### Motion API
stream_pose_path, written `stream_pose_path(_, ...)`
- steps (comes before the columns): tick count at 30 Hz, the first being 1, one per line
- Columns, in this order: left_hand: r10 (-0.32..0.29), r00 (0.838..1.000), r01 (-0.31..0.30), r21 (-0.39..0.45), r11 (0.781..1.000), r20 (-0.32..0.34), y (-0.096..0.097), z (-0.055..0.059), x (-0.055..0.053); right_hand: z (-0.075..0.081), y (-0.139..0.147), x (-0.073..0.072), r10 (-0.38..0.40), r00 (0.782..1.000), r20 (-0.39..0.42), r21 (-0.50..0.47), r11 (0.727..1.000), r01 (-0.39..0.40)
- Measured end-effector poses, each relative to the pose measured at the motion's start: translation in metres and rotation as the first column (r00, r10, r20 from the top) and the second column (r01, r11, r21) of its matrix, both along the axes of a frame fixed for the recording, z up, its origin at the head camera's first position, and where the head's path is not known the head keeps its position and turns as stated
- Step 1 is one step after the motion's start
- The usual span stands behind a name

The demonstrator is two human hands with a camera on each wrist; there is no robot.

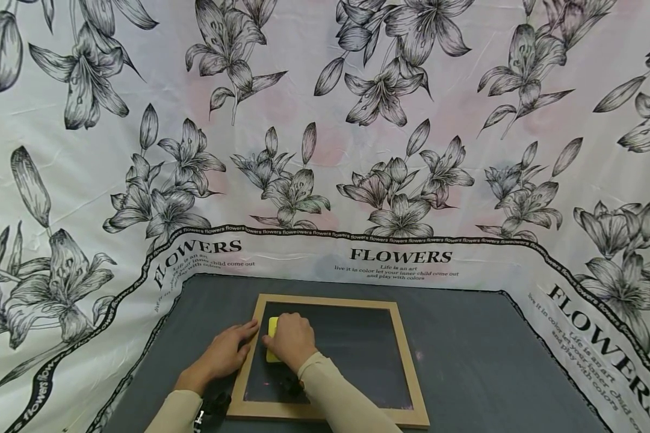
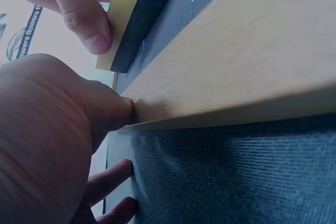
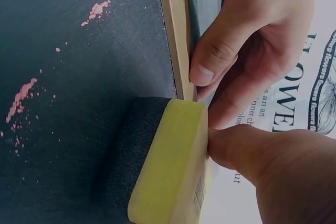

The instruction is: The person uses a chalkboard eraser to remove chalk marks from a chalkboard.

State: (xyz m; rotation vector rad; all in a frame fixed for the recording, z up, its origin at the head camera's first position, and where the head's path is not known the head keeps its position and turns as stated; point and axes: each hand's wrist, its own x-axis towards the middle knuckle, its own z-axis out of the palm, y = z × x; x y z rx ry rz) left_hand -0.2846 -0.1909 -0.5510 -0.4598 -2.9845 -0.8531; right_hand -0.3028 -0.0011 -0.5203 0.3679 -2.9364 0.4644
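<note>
My right hand (image 1: 294,341) grips a yellow eraser (image 3: 170,156) with a dark felt underside, thumb along its side. The felt lies against the dark face of a wood-framed chalkboard (image 1: 352,355), near the left part of the board. Pink chalk crumbs (image 3: 21,100) dot the surface in the right wrist view. At the board's left side, my left hand (image 1: 224,355) rests against the outer edge of the wooden frame (image 2: 220,61). Its thumb presses the frame, and other fingers (image 2: 111,179) stretch out low beside it over the dark tabletop.
The board lies flat on a dark grey table (image 1: 476,361). Behind and around it hangs a white cloth (image 1: 303,252) printed with black lilies and the word FLOWERS. Dark wrist devices (image 1: 213,406) sit by both sleeves, low over the board and table.
</note>
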Motion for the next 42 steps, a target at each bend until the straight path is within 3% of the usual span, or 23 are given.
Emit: stream_pose_path(42,-0.007,1.0,0.007,0.026,1.0,-0.014,-0.001,-0.005,-0.001,0.005,0.028,0.002,-0.101,0.994,0.052,0.014,0.995,0.1)
